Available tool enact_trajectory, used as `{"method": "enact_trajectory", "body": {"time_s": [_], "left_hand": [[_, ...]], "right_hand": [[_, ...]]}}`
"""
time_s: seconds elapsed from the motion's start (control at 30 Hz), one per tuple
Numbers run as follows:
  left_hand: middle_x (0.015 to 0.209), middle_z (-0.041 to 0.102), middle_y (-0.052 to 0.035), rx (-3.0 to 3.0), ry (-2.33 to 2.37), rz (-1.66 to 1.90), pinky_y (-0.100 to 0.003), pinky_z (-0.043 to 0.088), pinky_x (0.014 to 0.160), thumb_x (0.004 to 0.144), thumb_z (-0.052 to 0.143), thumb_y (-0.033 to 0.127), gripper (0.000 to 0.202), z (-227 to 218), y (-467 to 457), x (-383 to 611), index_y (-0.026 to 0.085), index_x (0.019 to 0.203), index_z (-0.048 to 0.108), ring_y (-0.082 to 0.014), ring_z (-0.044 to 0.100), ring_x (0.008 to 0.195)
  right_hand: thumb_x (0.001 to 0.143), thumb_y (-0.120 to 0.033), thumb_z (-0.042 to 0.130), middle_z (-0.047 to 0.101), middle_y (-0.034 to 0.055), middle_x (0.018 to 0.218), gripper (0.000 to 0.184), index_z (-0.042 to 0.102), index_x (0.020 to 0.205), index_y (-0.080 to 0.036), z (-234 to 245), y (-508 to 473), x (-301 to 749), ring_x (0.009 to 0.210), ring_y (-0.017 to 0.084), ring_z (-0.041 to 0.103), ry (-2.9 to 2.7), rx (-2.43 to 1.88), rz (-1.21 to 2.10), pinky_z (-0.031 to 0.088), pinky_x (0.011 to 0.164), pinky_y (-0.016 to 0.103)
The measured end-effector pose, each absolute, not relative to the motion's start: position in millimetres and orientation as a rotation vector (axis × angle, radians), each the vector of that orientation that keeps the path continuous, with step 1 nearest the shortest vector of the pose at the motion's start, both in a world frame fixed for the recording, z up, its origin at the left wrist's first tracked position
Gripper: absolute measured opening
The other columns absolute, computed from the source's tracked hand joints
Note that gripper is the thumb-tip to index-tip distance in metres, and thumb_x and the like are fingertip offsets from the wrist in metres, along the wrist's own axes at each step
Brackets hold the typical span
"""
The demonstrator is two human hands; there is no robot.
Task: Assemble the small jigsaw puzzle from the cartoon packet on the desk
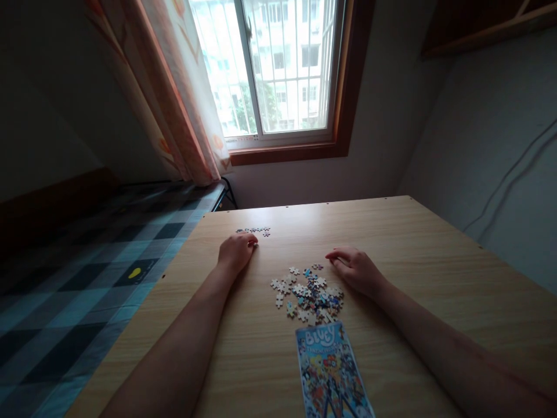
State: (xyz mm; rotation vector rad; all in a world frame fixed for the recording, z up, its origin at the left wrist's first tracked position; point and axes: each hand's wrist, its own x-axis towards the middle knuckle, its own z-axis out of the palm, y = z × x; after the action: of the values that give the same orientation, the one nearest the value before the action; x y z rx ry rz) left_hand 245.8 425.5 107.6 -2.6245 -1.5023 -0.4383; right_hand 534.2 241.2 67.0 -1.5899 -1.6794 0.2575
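Note:
My left hand (236, 253) rests on the far left part of the table, its fingers pinched on a small jigsaw puzzle piece (256, 244). Just beyond it lies a short row of puzzle pieces (260, 229), with one piece sitting below the row's right end. My right hand (357, 270) lies on the tabletop at the right of a loose pile of puzzle pieces (321, 298). Its forefinger and thumb reach out loosely to the left, and I see nothing held in them. Several pieces in the pile show pale backs, others coloured print.
A blue picture sheet or box marked "Bluey" (333, 371) lies in front of the pile. The wooden table (435, 278) stands beside a bed with a checked cover (108, 290) on the left. Behind are a barred window (289, 69) and a curtain (174, 98).

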Motion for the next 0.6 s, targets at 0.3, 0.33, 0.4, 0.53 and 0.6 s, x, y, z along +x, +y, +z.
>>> {"method": "enact_trajectory", "body": {"time_s": [0.3, 0.33, 0.4, 0.53, 0.6], "left_hand": [[0.097, 0.075, -0.0052, -2.433, -1.671, -0.492, -0.034, 0.053, 0.075, 0.085, 0.051, 0.026, 0.028, 112.4, 418.2, 247.6, 0.026, 0.097, 0.076, -0.0257, 0.069, 0.089], [0.095, 0.075, -0.0051, -2.435, -1.68, -0.465, -0.034, 0.053, 0.075, 0.085, 0.051, 0.027, 0.027, 112.8, 417.9, 247.5, 0.026, 0.095, 0.077, -0.0257, 0.069, 0.088], [0.093, 0.075, -0.0051, -2.453, -1.682, -0.4, -0.034, 0.053, 0.076, 0.084, 0.052, 0.028, 0.027, 113.0, 417.3, 248.2, 0.027, 0.093, 0.078, -0.0252, 0.069, 0.087], [0.098, 0.075, -0.0053, -2.54, -1.58, -0.33, -0.034, 0.053, 0.077, 0.084, 0.052, 0.03, 0.029, 110.7, 417.2, 251.5, 0.029, 0.097, 0.078, -0.0245, 0.068, 0.088], [0.102, 0.074, -0.0056, -2.577, -1.509, -0.343, -0.034, 0.053, 0.079, 0.086, 0.051, 0.029, 0.03, 108.1, 418.9, 252.3, 0.027, 0.099, 0.078, -0.0244, 0.066, 0.093]], "right_hand": [[0.085, -0.022, 0.052, 0.075, 0.0052, 0.095, 0.025, 0.075, 0.094, -0.021, 69.0, 239.5, 532.4, 0.092, 0.022, 0.067, -1.654, -1.596, 0.255, 0.05, 0.088, 0.037], [0.084, -0.022, 0.052, 0.075, 0.0053, 0.095, 0.025, 0.075, 0.094, -0.021, 69.2, 239.2, 532.4, 0.091, 0.022, 0.067, -1.653, -1.595, 0.253, 0.05, 0.088, 0.037], [0.084, -0.022, 0.052, 0.075, 0.0053, 0.095, 0.025, 0.075, 0.094, -0.021, 69.6, 238.8, 532.4, 0.091, 0.022, 0.067, -1.656, -1.593, 0.248, 0.05, 0.087, 0.036], [0.084, -0.021, 0.053, 0.075, 0.0053, 0.096, 0.025, 0.075, 0.094, -0.021, 69.9, 238.6, 532.7, 0.092, 0.022, 0.067, -1.665, -1.607, 0.257, 0.05, 0.087, 0.036], [0.084, -0.021, 0.052, 0.075, 0.0053, 0.096, 0.025, 0.075, 0.094, -0.021, 69.9, 238.6, 532.8, 0.093, 0.022, 0.067, -1.663, -1.612, 0.264, 0.05, 0.088, 0.036]]}}
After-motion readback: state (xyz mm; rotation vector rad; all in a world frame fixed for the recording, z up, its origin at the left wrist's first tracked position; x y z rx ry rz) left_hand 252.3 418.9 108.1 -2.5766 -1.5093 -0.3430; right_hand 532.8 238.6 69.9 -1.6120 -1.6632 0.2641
